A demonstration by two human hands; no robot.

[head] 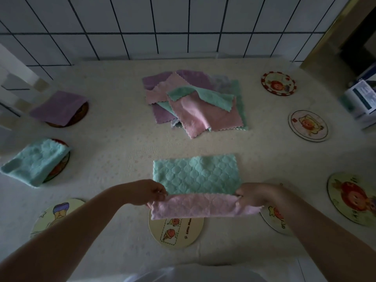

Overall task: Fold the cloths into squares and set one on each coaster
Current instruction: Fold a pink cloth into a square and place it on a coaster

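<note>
Both hands pinching a quilted teal-and-pink microfibre cloth [196, 176]: left hand [151, 193] and right hand [251, 195] gripping the near corners, pink side folded up, far half flat on the cream-covered desk [122, 129], above a round illustrated coaster [176, 231].

Both forearms [67, 231] are bare; a white garment [183, 274] covers the torso.

A home kitchen or washroom corner: white tiled wall [142, 21] behind a tabletop [114, 127] under a cream patterned cover.
</note>
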